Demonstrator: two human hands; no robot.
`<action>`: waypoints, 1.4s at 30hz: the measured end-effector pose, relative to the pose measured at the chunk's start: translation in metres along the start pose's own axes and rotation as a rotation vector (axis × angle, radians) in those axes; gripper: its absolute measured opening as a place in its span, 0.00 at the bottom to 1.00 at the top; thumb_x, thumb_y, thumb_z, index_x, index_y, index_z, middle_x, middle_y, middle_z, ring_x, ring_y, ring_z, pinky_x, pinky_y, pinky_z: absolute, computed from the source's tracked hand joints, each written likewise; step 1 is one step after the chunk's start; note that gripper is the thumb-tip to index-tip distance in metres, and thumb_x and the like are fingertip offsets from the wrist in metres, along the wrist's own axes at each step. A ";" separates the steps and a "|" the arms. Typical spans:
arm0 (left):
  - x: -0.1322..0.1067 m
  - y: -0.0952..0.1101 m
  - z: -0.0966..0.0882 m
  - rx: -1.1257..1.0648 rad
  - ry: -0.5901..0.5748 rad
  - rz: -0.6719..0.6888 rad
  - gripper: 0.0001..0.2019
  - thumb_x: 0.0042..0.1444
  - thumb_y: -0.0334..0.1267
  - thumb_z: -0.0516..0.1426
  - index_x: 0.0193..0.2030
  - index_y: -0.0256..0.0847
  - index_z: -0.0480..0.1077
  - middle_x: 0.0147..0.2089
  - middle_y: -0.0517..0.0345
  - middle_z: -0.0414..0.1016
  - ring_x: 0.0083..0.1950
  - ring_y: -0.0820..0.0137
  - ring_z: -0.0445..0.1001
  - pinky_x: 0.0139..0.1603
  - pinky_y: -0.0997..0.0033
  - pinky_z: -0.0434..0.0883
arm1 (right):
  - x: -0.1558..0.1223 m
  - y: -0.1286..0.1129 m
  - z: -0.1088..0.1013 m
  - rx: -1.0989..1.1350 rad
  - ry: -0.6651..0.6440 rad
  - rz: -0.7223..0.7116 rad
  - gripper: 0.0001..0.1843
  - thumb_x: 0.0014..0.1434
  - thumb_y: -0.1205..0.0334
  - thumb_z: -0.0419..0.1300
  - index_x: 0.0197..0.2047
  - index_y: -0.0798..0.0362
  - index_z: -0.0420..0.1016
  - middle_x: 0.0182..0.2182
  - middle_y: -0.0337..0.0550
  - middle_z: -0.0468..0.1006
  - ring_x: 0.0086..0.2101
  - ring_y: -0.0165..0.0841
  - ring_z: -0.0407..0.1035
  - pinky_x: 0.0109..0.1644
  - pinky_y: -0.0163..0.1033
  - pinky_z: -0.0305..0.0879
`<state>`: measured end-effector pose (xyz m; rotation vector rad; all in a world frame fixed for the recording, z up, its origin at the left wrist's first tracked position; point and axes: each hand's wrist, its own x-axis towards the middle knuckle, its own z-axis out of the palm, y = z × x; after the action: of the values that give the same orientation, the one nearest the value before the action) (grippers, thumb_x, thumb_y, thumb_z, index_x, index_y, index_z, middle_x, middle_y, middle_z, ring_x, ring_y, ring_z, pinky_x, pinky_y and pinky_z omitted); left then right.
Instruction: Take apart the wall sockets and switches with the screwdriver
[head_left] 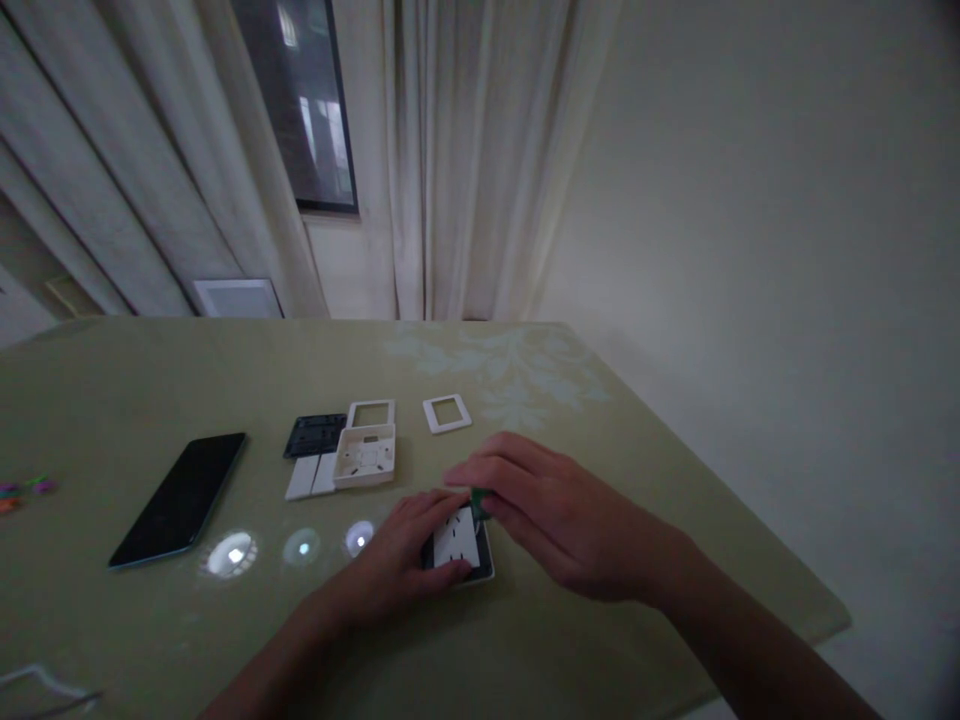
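A white wall socket (457,538) with dark slots in its face and a dark border lies flat on the table, low in the middle of the view. My left hand (409,545) grips it from the left, fingers over the far edge and thumb along the near edge. From the right, my right hand (551,505) is closed round a screwdriver with a green handle (481,503). Its short shaft points down at the socket's right side; the tip is too small to make out.
Beyond my hands lie a white back box (365,456), a white frame (446,413), another white frame (373,413), a black plate (316,436) and white switch panels (311,477). A dark tablet (180,498) lies left. A wall (787,300) borders the table's right side.
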<state>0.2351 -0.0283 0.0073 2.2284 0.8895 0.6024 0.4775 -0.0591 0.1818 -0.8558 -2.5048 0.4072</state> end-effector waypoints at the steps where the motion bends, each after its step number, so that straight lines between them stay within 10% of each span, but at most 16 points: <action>1: 0.000 0.000 0.000 -0.004 -0.007 -0.001 0.32 0.68 0.50 0.66 0.76 0.54 0.67 0.74 0.49 0.74 0.72 0.47 0.71 0.74 0.42 0.69 | -0.001 0.003 0.003 -0.033 0.035 0.011 0.17 0.80 0.60 0.53 0.67 0.51 0.72 0.55 0.53 0.80 0.54 0.41 0.74 0.58 0.46 0.71; 5: -0.001 -0.002 0.000 -0.012 -0.015 -0.024 0.34 0.68 0.50 0.66 0.78 0.55 0.64 0.75 0.49 0.72 0.74 0.46 0.69 0.75 0.40 0.67 | -0.001 0.019 0.021 -0.142 0.221 0.070 0.22 0.78 0.52 0.59 0.70 0.50 0.69 0.49 0.50 0.83 0.47 0.41 0.76 0.54 0.47 0.73; 11: -0.002 -0.001 -0.001 -0.007 -0.024 -0.058 0.35 0.66 0.51 0.66 0.78 0.53 0.65 0.75 0.47 0.72 0.74 0.44 0.70 0.76 0.40 0.68 | -0.005 0.035 0.039 0.100 0.409 -0.001 0.25 0.75 0.65 0.54 0.73 0.47 0.63 0.61 0.53 0.77 0.60 0.42 0.74 0.65 0.52 0.72; 17: -0.002 0.000 -0.001 -0.011 -0.021 -0.063 0.36 0.65 0.50 0.68 0.78 0.57 0.64 0.77 0.50 0.70 0.75 0.44 0.69 0.76 0.40 0.68 | -0.007 0.045 0.062 0.251 0.675 0.014 0.27 0.69 0.54 0.71 0.69 0.37 0.75 0.49 0.44 0.75 0.45 0.38 0.78 0.49 0.45 0.81; 21: -0.003 0.003 -0.003 -0.041 -0.040 -0.089 0.36 0.66 0.50 0.67 0.78 0.55 0.64 0.75 0.48 0.71 0.74 0.45 0.69 0.76 0.40 0.67 | -0.013 0.050 0.076 0.465 0.636 -0.032 0.24 0.80 0.55 0.54 0.76 0.36 0.65 0.57 0.51 0.79 0.54 0.43 0.78 0.53 0.52 0.80; 26: -0.004 0.006 -0.004 -0.029 -0.059 -0.075 0.35 0.67 0.49 0.67 0.78 0.55 0.63 0.76 0.49 0.71 0.74 0.46 0.69 0.75 0.39 0.67 | -0.024 0.054 0.084 0.359 0.789 -0.073 0.28 0.71 0.54 0.69 0.71 0.41 0.73 0.51 0.49 0.77 0.49 0.41 0.75 0.47 0.45 0.80; 30: -0.003 0.008 -0.005 -0.029 -0.068 -0.092 0.36 0.67 0.47 0.66 0.78 0.55 0.63 0.76 0.48 0.70 0.74 0.45 0.69 0.75 0.36 0.66 | -0.028 0.052 0.086 0.489 0.759 -0.057 0.24 0.81 0.59 0.52 0.76 0.42 0.66 0.61 0.53 0.75 0.54 0.42 0.76 0.52 0.50 0.80; 34: -0.003 0.009 -0.005 -0.033 -0.065 -0.101 0.36 0.66 0.47 0.67 0.78 0.56 0.63 0.76 0.48 0.71 0.74 0.45 0.70 0.75 0.36 0.67 | -0.030 0.052 0.086 0.361 0.877 0.028 0.24 0.72 0.60 0.67 0.69 0.42 0.77 0.55 0.48 0.71 0.50 0.39 0.73 0.48 0.43 0.79; 39: -0.003 0.007 -0.003 -0.034 -0.069 -0.104 0.36 0.66 0.47 0.67 0.79 0.56 0.62 0.76 0.49 0.70 0.74 0.45 0.69 0.75 0.35 0.66 | -0.030 0.051 0.083 0.351 0.780 -0.006 0.26 0.78 0.62 0.58 0.76 0.44 0.69 0.63 0.53 0.72 0.60 0.44 0.70 0.61 0.52 0.77; 42: -0.003 0.007 -0.004 -0.034 -0.068 -0.101 0.36 0.66 0.46 0.67 0.79 0.57 0.61 0.76 0.50 0.70 0.74 0.46 0.69 0.75 0.37 0.67 | -0.029 0.049 0.083 0.321 0.871 -0.009 0.28 0.69 0.67 0.70 0.69 0.42 0.77 0.58 0.48 0.71 0.53 0.38 0.73 0.51 0.42 0.81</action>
<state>0.2334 -0.0330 0.0140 2.1465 0.9433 0.4884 0.4797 -0.0509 0.0820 -0.6874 -1.5898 0.3235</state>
